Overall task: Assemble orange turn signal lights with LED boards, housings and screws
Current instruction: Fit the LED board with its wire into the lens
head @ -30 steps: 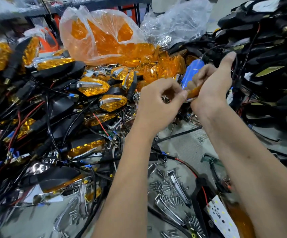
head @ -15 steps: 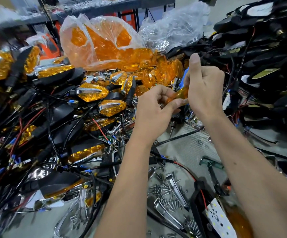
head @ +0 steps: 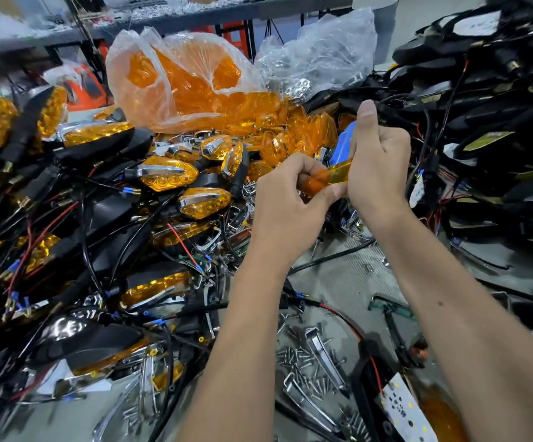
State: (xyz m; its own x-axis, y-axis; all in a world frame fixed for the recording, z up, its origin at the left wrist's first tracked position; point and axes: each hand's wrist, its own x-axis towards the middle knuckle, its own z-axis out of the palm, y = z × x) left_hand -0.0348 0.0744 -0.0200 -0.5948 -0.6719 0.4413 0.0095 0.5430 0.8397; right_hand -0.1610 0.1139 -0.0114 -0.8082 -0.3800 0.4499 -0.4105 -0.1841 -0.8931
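Currently, head view, the only one. Both my hands are raised over the bench, meeting at an orange lens (head: 328,179). My left hand (head: 285,205) has its fingers curled round the near end of the lens, thumb side toward me. My right hand (head: 378,167) grips the far end, fingers folded in, thumb pointing straight up. A blue tool handle (head: 343,145) shows just behind the lens and against my right palm; I cannot tell whether my right fingers also close on it.

Behind my hands, a clear bag of orange lenses (head: 188,81) stands open, with loose lenses spilling from its mouth toward my hands. A second clear bag (head: 322,55) with shiny parts sits just right of it.

Left of my hands, finished turn signals (head: 169,177) lie in a heap, orange lenses with chrome trim, black stems and tangled wires. At the right, a stack of black housings (head: 494,100) with red and black leads.

On the grey bench (head: 348,279) below my forearms, loose screws (head: 300,355) are scattered among chrome trim strips (head: 324,355). Near the bottom right corner a white LED board (head: 405,409) lies beside my right forearm, touching a black housing with a red wire.
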